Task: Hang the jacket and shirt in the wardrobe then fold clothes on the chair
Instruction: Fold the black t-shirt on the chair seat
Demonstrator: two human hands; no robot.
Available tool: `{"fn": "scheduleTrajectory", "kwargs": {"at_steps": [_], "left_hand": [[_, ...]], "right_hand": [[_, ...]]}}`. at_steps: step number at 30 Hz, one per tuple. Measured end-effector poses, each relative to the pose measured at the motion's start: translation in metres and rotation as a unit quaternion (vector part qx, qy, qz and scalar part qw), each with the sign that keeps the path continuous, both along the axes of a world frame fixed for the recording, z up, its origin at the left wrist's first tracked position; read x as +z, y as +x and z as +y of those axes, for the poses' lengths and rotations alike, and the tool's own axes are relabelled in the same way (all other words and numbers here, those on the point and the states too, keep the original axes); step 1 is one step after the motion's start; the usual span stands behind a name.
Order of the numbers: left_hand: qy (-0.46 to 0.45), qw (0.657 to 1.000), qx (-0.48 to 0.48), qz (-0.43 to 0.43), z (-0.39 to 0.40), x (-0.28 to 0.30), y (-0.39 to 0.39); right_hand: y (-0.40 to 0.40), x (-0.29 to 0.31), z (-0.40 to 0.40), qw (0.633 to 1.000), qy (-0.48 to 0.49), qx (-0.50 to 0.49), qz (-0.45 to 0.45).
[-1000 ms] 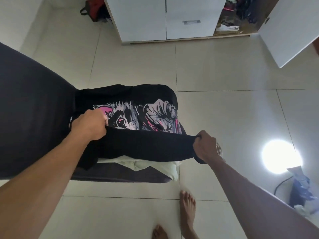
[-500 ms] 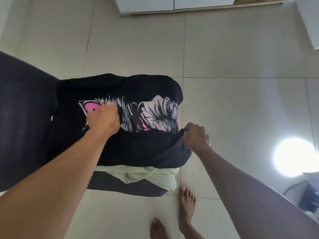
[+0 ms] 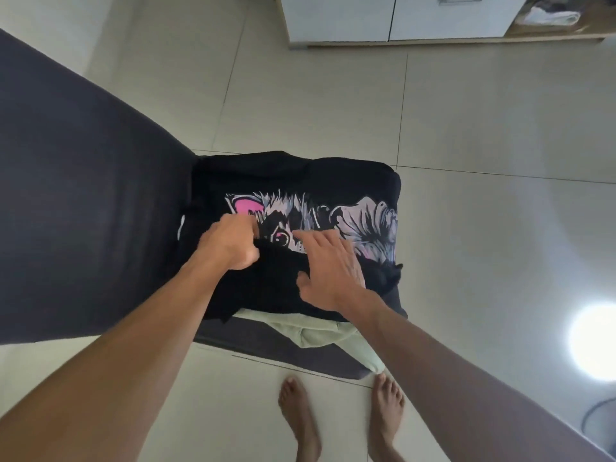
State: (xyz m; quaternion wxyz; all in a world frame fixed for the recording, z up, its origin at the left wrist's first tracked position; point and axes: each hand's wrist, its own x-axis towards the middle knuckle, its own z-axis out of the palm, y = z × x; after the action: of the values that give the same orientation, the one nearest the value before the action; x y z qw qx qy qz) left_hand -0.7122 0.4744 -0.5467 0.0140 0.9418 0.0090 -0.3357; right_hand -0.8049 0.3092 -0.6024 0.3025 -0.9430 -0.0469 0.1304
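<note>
On the dark fabric chair (image 3: 83, 195), the left hand (image 3: 230, 243) pinches a fold of the soft black printed shirt (image 3: 333, 178) while the right hand (image 3: 330, 271) presses flat, fingers spread.

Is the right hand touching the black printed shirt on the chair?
Touching. The head view shows the right hand lying flat, fingers spread, on the black shirt.
</note>
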Motion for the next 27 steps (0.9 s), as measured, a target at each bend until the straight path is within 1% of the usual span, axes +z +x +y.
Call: {"fn": "scheduleTrajectory", "kwargs": {"at_steps": [1,3,5,7,8,9,10,12,13,15,17,19,21,22,23,24,25,26,27], "left_hand": [[-0.041,0.999,0.009,0.015,0.005,0.004,0.005],[-0.118,0.992,0.032,0.034,0.022,0.012,0.017],[-0.194,0.978,0.071,0.040,0.035,0.017,0.025],[-0.255,0.962,0.100,0.023,0.057,0.020,0.025],[-0.268,0.956,0.114,0.017,0.068,0.020,0.022],[-0.268,0.955,0.124,0.026,0.073,0.018,0.019],[-0.261,0.954,0.139,0.043,0.082,0.016,0.014],[-0.246,0.956,0.140,0.073,0.101,0.009,0.000],[-0.233,0.962,0.122,0.069,0.112,0.003,-0.008],[-0.195,0.978,0.058,0.034,0.126,-0.009,-0.024],[-0.174,0.984,-0.005,-0.023,0.133,-0.018,-0.037],[-0.151,0.986,-0.054,-0.051,0.134,-0.022,-0.043],[-0.125,0.988,-0.077,-0.046,0.137,-0.026,-0.048],[-0.115,0.989,-0.087,-0.041,0.138,-0.026,-0.051],[-0.106,0.989,-0.096,-0.036,0.138,-0.026,-0.054],[-0.097,0.989,-0.106,-0.035,0.139,-0.026,-0.057],[-0.095,0.988,-0.111,-0.040,0.140,-0.026,-0.059],[-0.100,0.989,-0.099,-0.051,0.143,-0.026,-0.060],[-0.114,0.989,-0.067,-0.070,0.145,-0.027,-0.060]], "right_hand": [[0.007,0.003,0.008,0.999,0.006,0.011,0.033],[0.021,0.009,0.032,0.996,0.024,-0.003,0.086],[0.033,0.012,0.044,0.991,0.044,-0.017,0.125],[0.042,0.015,0.054,0.982,0.112,-0.037,0.150],[0.046,0.018,0.058,0.975,0.150,-0.060,0.154],[0.049,0.019,0.054,0.967,0.179,-0.089,0.157],[0.052,0.019,0.055,0.962,0.186,-0.116,0.160],[0.060,0.016,0.055,0.959,0.169,-0.147,0.172],[0.063,0.014,0.058,0.960,0.155,-0.142,0.186],[0.066,0.011,0.062,0.962,0.124,-0.105,0.219],[0.069,0.007,0.069,0.970,0.096,-0.045,0.217],[0.071,0.005,0.080,0.984,0.056,0.021,0.170],[0.073,-0.001,0.091,0.987,-0.002,0.092,0.129],[0.073,-0.002,0.093,0.986,-0.012,0.110,0.123],[0.074,-0.002,0.093,0.985,0.004,0.106,0.133],[0.075,0.002,0.091,0.984,0.052,0.073,0.154],[0.078,0.008,0.088,0.977,0.122,0.014,0.177],[0.083,0.013,0.085,0.961,0.192,-0.057,0.188],[0.090,0.017,0.080,0.940,0.249,-0.132,0.192]]}}
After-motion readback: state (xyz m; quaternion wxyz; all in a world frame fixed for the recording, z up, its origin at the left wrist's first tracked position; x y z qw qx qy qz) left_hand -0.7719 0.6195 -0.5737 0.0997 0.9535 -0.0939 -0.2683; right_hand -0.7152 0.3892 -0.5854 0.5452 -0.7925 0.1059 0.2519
